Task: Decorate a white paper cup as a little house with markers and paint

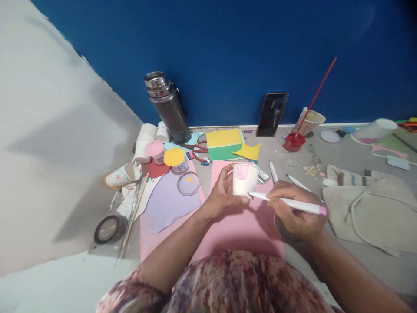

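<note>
While the head view looks down over the lap, the left hand (221, 191) grips a white paper cup (245, 179), fingers curled round its left side and thumb near the base; the cup is lifted above a pink sheet (234, 226) and tilted, mouth toward the wall. A pink scalloped drawing shows on the cup's upper side. The right hand (293, 208) is closed on a white marker (286, 202) with a pink end cap, in a writing grip; the tip meets the cup's lower right edge, the barrel running right and slightly down.

Same view, surroundings. Pink sheet lies on the grey tabletop (352, 158), overlapped at left by a lilac paper cut-out (166, 204) with a metal ring (189, 183) on it. Behind: yellow-lidded jar (176, 159), pink-lidded jar (154, 150), red-handled scissors (195, 150), a stack of yellow and green card (224, 143). A steel flask (167, 106) and a dark phone (272, 114) lean on the blue wall (228, 48). Right of the phone, a paper cup with a red-handled brush (314, 98), a red dish (293, 142) just in front. Two more white markers (273, 170) lie just beyond the right hand. Folded beige cloth (374, 213) at far right. A tape roll (109, 229) and a tipped cup (124, 174) at left.
</note>
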Action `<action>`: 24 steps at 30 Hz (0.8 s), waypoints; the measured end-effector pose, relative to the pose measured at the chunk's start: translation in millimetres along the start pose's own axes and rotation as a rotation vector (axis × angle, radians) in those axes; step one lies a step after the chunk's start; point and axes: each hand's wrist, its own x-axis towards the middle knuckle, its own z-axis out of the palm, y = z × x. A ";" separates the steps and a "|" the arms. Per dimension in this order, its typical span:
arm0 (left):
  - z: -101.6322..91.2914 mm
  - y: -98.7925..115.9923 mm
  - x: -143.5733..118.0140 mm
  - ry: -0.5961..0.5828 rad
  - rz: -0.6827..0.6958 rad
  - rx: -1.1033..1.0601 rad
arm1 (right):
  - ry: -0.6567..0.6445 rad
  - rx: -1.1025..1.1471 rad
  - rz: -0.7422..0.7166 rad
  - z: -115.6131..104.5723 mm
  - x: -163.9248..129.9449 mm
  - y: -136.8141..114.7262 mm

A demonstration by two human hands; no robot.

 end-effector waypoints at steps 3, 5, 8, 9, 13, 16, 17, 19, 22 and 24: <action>0.0 -1.0 0.0 -0.005 -0.007 -0.014 | -0.012 0.010 0.013 -0.2 -1.6 0.5; 0.2 -1.4 -0.1 -0.007 -0.008 -0.023 | -0.016 0.022 0.026 -0.6 -2.7 1.0; 0.5 -1.5 -0.3 -0.003 -0.004 -0.032 | -0.025 0.042 0.048 -1.5 -3.8 2.1; 0.4 -1.3 -0.4 -0.001 -0.004 -0.032 | -0.028 0.047 0.053 -1.9 -4.0 2.5; 0.6 0.2 -1.3 0.009 -0.009 -0.044 | -0.025 0.059 0.048 -3.1 -4.2 3.5; 1.7 1.6 -2.0 0.020 -0.018 -0.058 | -0.025 0.055 0.042 -3.4 -3.7 3.0; 2.1 2.0 -2.2 0.023 -0.023 -0.062 | -0.023 0.053 0.043 -3.3 -3.4 2.8; 2.9 2.6 -2.4 0.028 -0.030 -0.072 | -0.016 0.058 0.045 -3.1 -3.0 2.6; 3.7 2.9 -2.6 0.029 -0.036 -0.090 | -0.008 0.075 0.043 -2.8 -3.5 3.7; 4.0 2.9 -2.9 0.030 -0.040 -0.103 | -0.010 0.077 0.052 -3.2 -4.8 5.0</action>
